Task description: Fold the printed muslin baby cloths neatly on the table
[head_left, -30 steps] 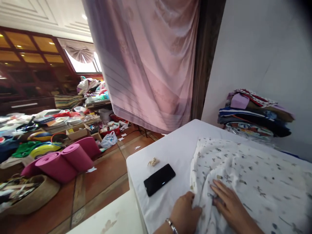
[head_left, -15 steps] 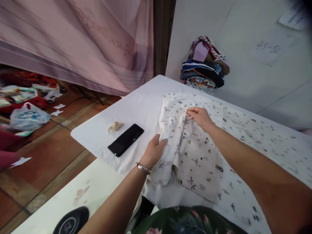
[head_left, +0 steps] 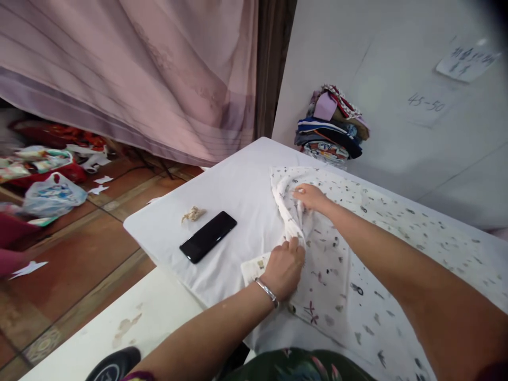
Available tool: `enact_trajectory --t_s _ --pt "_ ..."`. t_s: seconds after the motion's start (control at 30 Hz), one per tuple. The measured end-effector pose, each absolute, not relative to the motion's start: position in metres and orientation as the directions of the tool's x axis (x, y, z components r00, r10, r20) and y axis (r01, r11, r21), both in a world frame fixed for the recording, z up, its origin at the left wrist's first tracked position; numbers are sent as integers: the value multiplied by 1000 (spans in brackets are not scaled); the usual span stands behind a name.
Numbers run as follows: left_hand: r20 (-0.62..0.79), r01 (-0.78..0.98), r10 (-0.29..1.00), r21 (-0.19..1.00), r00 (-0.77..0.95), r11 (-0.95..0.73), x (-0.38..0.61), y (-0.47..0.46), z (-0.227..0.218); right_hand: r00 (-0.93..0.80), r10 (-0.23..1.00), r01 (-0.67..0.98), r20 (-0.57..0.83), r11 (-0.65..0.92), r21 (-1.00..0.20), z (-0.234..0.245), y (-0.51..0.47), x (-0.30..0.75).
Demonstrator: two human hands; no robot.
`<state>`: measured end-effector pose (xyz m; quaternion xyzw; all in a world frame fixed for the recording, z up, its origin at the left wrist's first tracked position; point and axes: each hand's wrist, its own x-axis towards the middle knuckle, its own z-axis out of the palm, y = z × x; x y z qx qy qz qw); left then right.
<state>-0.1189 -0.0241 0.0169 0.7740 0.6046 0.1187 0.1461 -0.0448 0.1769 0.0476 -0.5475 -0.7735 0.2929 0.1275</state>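
A white cloth with small dark prints lies spread over the white table. My left hand, a metal bracelet on its wrist, is closed on the cloth's bunched left edge near the table's front. My right hand reaches farther along the same edge and pinches the fabric there. Between the two hands the cloth is gathered into a ridge.
A black phone and a small beige knot of string lie on the table left of the cloth. A pile of folded clothes sits against the white wall. A pink curtain hangs behind. Clutter and a plastic bag cover the tiled floor.
The view swung down from the room to the table. My hands shifted along the cloth's left edge, the left moving right and closing on it, the right pulling the edge into a ridge.
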Motion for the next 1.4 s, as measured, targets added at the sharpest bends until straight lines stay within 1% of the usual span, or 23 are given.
enact_trajectory --t_s 0.03,0.1,0.13,0.17,0.23,0.37,0.47,0.6,0.67,0.73,0.8,0.83,0.9,0.93,0.97,1.03,1.1,1.17,1.2,1.27,1.37,1.4 --pt "-3 904 967 357 254 -236 -117 -24 16 -402 911 814 -90 311 -491 46 177 -55" --pt "-8 906 963 342 269 -250 -115 -23 17 -471 881 860 -50 446 -248 43 176 -75" --pt "-8 905 962 341 273 -254 -115 -23 18 -494 868 862 -49 482 -155 42 176 -85" --pt "-9 904 962 345 273 -253 -116 -23 20 -504 862 861 -54 496 -107 40 176 -95" --pt "-13 897 965 372 260 -237 -118 -24 23 -510 858 859 -56 505 -81 36 178 -114" --pt "-50 870 967 449 251 -203 -124 -27 30 -517 855 855 -45 512 -87 29 190 -139" --pt "-55 840 966 508 252 -190 -135 -32 33 -468 879 882 -91 457 -118 24 206 -145" --pt "-44 764 978 632 204 -131 -158 -45 32 -387 907 915 -166 356 -188 17 229 -143" --pt "-90 735 988 678 122 -29 -171 -53 28 -362 916 917 -174 317 -242 14 240 -140" --pt "-216 697 976 701 8 149 -185 -61 22 -341 926 908 -163 280 -310 13 250 -138" --pt "-341 608 937 728 -80 317 -200 -66 18 -326 935 885 -141 249 -394 17 262 -140" --pt "-368 550 921 746 -127 375 -209 -66 16 -321 939 865 -125 237 -442 23 269 -143" --pt "-342 465 903 776 -258 427 -230 -65 16 -313 947 807 -76 224 -546 38 288 -155" --pt "-299 464 887 768 -351 442 -241 -63 18 -311 949 770 -44 224 -598 47 298 -162" --pt "-243 494 860 734 -449 466 -253 -60 20 -306 952 729 -7 229 -645 55 307 -171" --pt "-109 600 798 601 -593 528 -274 -54 24 -309 949 647 53 251 -720 65 320 -189" --pt "-4 691 771 441 -637 573 -289 -49 26 -358 932 524 63 256 -812 64 320 -204" --pt "13 734 775 332 -632 593 -298 -47 24 -432 901 402 41 233 -885 50 306 -213" --pt "1 742 779 305 -627 597 -301 -47 22 -463 886 371 31 226 -901 41 295 -215" --pt "-26 746 785 291 -619 598 -306 -49 16 -496 868 372 30 244 -895 22 267 -212" --pt "-39 737 790 334 -612 588 -313 -57 8 -568 822 399 43 321 -859 4 216 -187" --pt "-47 726 786 354 -616 590 -315 -60 7 -624 780 401 46 370 -838 1 197 -172"
